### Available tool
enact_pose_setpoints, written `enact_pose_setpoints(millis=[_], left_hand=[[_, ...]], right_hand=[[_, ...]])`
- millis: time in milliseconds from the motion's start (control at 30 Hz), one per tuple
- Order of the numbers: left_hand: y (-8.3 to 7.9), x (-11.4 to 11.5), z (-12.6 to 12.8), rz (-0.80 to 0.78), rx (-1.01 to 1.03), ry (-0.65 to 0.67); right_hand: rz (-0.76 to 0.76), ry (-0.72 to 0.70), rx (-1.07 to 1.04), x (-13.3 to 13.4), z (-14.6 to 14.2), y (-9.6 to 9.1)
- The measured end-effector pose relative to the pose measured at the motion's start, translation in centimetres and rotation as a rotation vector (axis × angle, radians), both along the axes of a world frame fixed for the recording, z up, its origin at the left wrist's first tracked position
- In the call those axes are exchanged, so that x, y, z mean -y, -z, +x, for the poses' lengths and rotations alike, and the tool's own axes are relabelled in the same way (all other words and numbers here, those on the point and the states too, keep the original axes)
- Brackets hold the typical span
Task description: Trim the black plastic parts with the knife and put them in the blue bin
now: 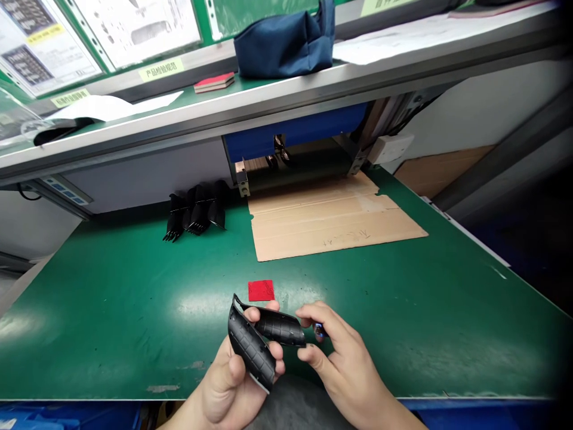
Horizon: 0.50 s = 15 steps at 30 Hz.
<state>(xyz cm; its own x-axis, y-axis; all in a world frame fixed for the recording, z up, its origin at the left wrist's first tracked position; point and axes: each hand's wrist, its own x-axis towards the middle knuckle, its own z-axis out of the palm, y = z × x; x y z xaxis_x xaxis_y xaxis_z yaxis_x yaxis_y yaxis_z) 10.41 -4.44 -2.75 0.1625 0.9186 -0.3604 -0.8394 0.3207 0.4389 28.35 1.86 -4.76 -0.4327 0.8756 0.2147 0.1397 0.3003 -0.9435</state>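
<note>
My left hand (233,382) is closed around a black textured plastic shell (250,349), held near the front edge of the green table (111,298). A second black shell piece (280,327) lies across its top, touching my left fingertips. My right hand (340,358) pinches the right end of that second piece, and a small dark blue part (318,329) shows between its fingers. A small red square (261,290) lies flat on the mat just beyond the shells.
A flattened cardboard sheet (326,218) lies mid-table before a blue-framed opening (290,134). Several black comb attachments (197,215) sit at the back left. The shelf above holds a navy pouch (286,42), papers (111,107) and a red pad (215,82).
</note>
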Motion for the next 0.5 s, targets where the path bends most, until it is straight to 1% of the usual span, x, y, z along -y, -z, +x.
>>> enact_pose_setpoints(millis=[100,233,333,400,433,500], left_hand=[[0.0,0.2,-0.1,0.020,0.000,0.025],[-0.4,0.1,0.0,0.050,0.012,0.024],[-0.9,0.0,0.2,0.029,-0.008,0.004],[-1.1,0.0,0.3,0.027,-0.031,-0.003],[-1.1,0.0,0.3,0.028,-0.043,-0.004],[-1.1,0.0,0.3,0.038,-0.063,-0.006]], right_hand=[[0.005,-0.040,0.035,0.4,-0.1,-0.4],[0.074,-0.021,0.110,0.6,-0.3,-0.9],[0.136,-0.002,0.188,0.4,-0.3,-1.3],[0.150,-0.009,0.229,0.1,-0.2,-1.4],[0.135,-0.031,0.227,-0.1,0.0,-1.5],[0.031,-0.162,0.168,-0.5,0.4,-1.7]])
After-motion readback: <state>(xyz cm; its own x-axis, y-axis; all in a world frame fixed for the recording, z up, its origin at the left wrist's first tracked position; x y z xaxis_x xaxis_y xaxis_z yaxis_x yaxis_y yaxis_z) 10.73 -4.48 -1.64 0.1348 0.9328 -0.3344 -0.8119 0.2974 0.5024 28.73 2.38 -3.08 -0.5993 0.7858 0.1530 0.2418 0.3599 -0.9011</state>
